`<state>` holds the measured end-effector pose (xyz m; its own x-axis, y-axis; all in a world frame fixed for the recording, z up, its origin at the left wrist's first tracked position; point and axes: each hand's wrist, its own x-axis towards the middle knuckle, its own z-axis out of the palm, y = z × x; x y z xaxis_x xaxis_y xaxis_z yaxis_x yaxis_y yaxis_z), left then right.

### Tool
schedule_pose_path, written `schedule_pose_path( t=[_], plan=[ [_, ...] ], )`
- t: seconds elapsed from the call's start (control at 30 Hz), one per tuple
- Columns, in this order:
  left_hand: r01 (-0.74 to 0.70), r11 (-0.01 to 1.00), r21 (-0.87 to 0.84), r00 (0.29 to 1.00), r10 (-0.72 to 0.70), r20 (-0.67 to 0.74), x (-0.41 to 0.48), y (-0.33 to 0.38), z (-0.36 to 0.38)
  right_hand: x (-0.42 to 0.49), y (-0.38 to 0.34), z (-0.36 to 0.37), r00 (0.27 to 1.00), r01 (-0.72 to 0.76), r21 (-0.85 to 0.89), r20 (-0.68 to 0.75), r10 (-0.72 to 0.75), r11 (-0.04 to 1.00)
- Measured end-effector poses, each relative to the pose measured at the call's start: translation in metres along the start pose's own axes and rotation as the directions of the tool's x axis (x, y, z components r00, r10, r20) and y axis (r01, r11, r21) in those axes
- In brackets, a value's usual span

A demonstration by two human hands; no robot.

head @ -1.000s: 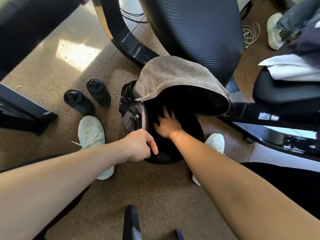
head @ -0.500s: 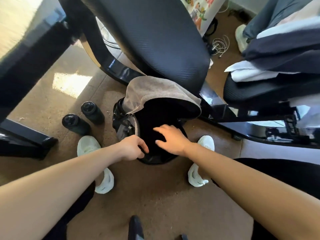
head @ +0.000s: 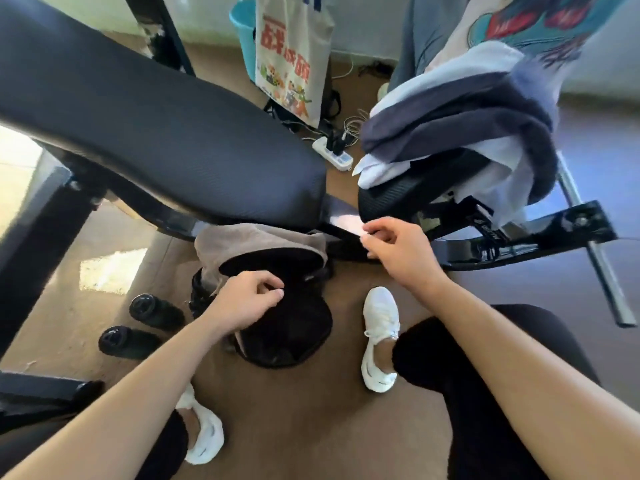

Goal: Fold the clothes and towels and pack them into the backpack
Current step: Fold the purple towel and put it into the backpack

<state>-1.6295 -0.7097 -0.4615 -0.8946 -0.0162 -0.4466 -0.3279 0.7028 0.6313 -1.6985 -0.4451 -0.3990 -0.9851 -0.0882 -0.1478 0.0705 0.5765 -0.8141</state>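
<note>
Head view, items as they stand.

1. Backpack [head: 294, 336]: black, upright on the floor between the person's white shoes, mouth open. Its contents are too dark to make out.

2. Towel [head: 256, 240]: grey-brown, draped over the far rim of the backpack, partly under the edge of the large black chair seat [head: 173, 133]. Not yet tucked in.

3. Left hand [head: 249, 299]: fingers curled, pinching the near-left rim of the backpack as it did a second ago, keeping the mouth open.

4. Right hand [head: 391, 247]: this is the change. A second ago it was flat down inside the backpack, pressing the contents. Now it is out, lifted up and to the right. Its fingers are loosely curled and empty, apart from the bag and below the smaller seat [head: 398, 192].

5. Pile of clothes [head: 450, 133]: navy and white garments heaped unfolded on that smaller seat, with a printed one above them.

6. Two black bottles [head: 156, 311] lie on the floor left of the backpack.

Reading: the tamping-down looks finished, and the free hand appears bound for the pile to fetch the next piece. Much folding and packing remains, judging by that heap.
</note>
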Motion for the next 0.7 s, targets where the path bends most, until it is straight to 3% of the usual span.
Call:
schedule_pose_path(
  t=[0.1, 0.23, 0.3, 0.37, 0.47, 0.57, 0.7],
  plan=[
    [-0.061, 0.983, -0.172, 0.996, 0.05, -0.069, 0.0, 0.035, 0.011, 0.011, 0.007, -0.039, 0.957, 0.022, 0.05, -0.291, -0.007, 0.998],
    [-0.097, 0.945, -0.313, 0.995, 0.086, -0.049, 0.006, 0.092, 0.017, 0.018, 0.004, -0.097, 0.788, 0.093, -0.059, -0.606, -0.109, 0.994],
    [-0.122, 0.925, -0.359, 0.992, 0.108, -0.059, 0.01, 0.118, 0.019, 0.028, 0.004, -0.128, 0.719, 0.104, -0.108, -0.679, -0.149, 0.989],
    [-0.152, 0.899, -0.411, 0.988, 0.133, -0.074, 0.01, 0.139, 0.023, 0.043, 0.0, -0.156, 0.717, 0.109, -0.204, -0.662, -0.219, 0.973],
    [-0.151, 0.864, -0.481, 0.988, 0.14, -0.059, -0.001, 0.158, 0.032, 0.068, -0.015, -0.182, 0.807, 0.114, -0.432, -0.486, -0.337, 0.895],
    [-0.116, 0.837, -0.534, 0.993, 0.104, -0.054, -0.016, 0.165, 0.042, 0.091, -0.035, -0.199, 0.911, 0.073, -0.601, -0.284, -0.298, 0.796],
    [-0.077, 0.821, -0.566, 0.997, 0.046, -0.068, -0.028, 0.168, 0.046, 0.102, -0.066, -0.213, 0.946, 0.029, -0.686, -0.217, -0.242, 0.727]
  ],
)
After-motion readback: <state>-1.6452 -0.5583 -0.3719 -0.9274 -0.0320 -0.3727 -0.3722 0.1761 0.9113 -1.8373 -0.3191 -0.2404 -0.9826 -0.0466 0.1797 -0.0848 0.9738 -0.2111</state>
